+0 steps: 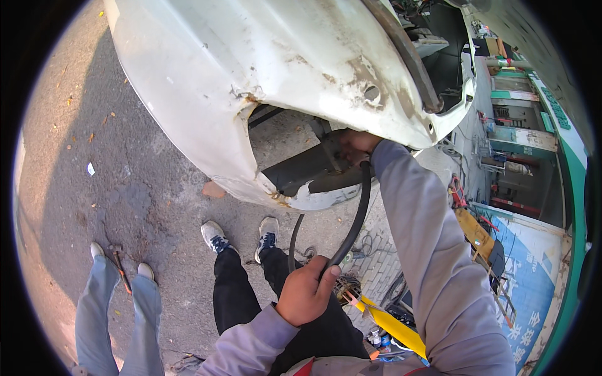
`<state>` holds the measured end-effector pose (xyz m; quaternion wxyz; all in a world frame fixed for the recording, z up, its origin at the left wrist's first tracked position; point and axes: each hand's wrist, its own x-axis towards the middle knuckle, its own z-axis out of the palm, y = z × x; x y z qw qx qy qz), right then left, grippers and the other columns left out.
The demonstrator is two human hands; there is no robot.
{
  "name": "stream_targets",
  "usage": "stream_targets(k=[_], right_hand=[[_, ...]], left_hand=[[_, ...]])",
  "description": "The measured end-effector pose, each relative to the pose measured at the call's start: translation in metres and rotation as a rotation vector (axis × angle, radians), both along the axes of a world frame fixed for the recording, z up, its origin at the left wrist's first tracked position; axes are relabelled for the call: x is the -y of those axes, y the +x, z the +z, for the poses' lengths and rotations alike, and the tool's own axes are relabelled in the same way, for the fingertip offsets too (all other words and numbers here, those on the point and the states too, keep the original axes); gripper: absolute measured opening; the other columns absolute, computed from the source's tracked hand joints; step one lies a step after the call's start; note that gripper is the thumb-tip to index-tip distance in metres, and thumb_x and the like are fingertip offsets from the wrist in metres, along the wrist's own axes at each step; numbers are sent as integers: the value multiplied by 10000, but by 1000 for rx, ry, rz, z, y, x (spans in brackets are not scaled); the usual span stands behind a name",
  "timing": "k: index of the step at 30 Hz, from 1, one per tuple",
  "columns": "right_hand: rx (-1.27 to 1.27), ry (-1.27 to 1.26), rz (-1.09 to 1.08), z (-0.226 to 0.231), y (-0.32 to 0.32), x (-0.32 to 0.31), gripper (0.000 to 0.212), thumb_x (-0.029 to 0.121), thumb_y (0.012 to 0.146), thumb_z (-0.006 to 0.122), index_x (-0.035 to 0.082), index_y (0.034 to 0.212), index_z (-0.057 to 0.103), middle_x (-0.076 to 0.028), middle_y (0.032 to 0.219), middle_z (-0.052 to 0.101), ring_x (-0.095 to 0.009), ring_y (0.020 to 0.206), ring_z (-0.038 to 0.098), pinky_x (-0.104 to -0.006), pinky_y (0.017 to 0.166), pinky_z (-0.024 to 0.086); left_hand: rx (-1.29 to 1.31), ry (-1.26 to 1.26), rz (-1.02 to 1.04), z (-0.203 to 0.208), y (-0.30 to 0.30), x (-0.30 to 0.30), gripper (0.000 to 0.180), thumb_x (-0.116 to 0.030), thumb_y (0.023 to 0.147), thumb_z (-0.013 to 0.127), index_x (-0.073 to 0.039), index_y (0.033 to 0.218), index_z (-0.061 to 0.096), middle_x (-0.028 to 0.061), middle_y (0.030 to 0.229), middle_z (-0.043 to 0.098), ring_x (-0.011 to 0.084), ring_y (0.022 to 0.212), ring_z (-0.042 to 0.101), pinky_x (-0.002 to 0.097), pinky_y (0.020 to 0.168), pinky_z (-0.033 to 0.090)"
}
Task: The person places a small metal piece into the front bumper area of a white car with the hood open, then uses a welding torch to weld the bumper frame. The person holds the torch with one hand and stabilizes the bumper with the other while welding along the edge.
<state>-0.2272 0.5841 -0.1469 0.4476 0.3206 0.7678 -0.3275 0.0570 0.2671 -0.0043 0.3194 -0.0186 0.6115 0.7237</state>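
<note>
A thick black hose [353, 233] bends in a loop in front of a white vehicle body shell [295, 56]. My left hand [307, 292] is closed around the lower part of the hose, its thumb lying along it. My right hand [359, 145] reaches into the cut-out opening at the shell's near edge. Its curled fingers, partly in shadow, meet the upper end of the hose. Beside them inside the opening is a dark metal bracket [329, 150]. A dark bar [301, 172] runs along the opening's lower side. Chipped paint and rust mark the panel's edge.
Another person's legs in light jeans [94, 313] stand at the left, with an orange-handled tool [122, 272] between the feet. A yellow object [392, 326] lies below my right arm. Cables and tools [401, 294] are strewn on the paving. Shopfronts [523, 138] line the right.
</note>
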Motion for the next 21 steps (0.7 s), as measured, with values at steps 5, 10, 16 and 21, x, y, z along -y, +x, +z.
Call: stream_targets(k=[5, 10, 16, 21], right_hand=[[12, 22, 43, 22, -2, 19, 243, 243, 995, 567, 76, 828, 628, -75, 687, 597, -200, 522, 534, -424, 446, 422], [-16, 27, 111, 25, 1, 29, 220, 223, 995, 565, 73, 849, 633, -66, 683, 576, -204, 542, 524, -418, 475, 420], [-41, 43, 135, 17, 0, 26, 190, 204, 994, 569, 66, 881, 636, -68, 692, 580, -208, 555, 525, -423, 496, 424], [-59, 73, 176, 21, -3, 33, 167, 188, 993, 572, 61, 908, 638, -70, 699, 582, -212, 566, 525, -428, 514, 427]], left_hand=[[4, 34, 23, 1, 6, -6, 319, -310, 1080, 583, -12, 966, 579, 238, 724, 604, 469, 685, 626, 504, 597, 468], [20, 57, 32, 2, 8, -11, 327, -313, 1084, 580, -5, 978, 582, 234, 722, 603, 462, 674, 621, 491, 595, 467], [37, 75, 41, 2, 9, -14, 335, -314, 1088, 573, 0, 974, 583, 238, 717, 592, 457, 672, 613, 480, 598, 465], [26, 53, 43, 0, 10, -18, 332, -309, 1088, 574, -1, 967, 582, 239, 716, 585, 456, 673, 609, 475, 601, 464]])
